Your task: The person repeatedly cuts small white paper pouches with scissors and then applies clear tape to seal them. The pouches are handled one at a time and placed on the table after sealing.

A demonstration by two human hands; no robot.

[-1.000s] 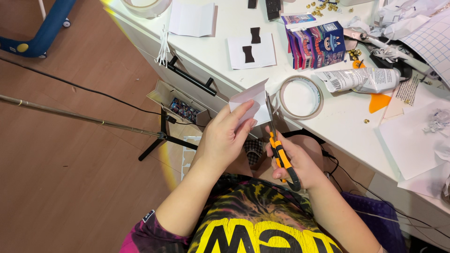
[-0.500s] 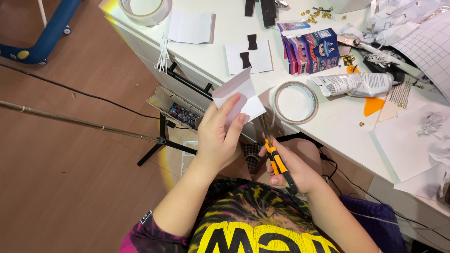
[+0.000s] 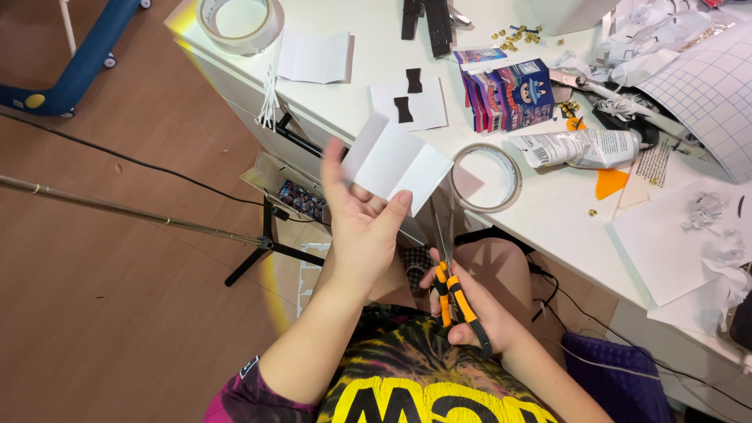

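Note:
My left hand (image 3: 362, 227) holds up a folded piece of white paper (image 3: 395, 163) between thumb and fingers, in front of the edge of the white table (image 3: 548, 219). My right hand (image 3: 470, 305) grips orange-handled scissors (image 3: 450, 274). Their blades point upward, just right of the paper's lower edge and close to it. Whether the blades touch the paper I cannot tell.
On the table lie a clear tape roll (image 3: 486, 176), a bigger tape roll (image 3: 239, 22), white cards with black cut-outs (image 3: 407, 106), a colourful box (image 3: 505, 94), a tube (image 3: 580, 147), grid sheet (image 3: 705, 94) and crumpled scraps. A tripod (image 3: 258, 251) and cables stand on the wooden floor at left.
My left hand has lifted the paper higher and spread it out. The scissors stayed low in my right hand, blades now pointing up beside the paper.

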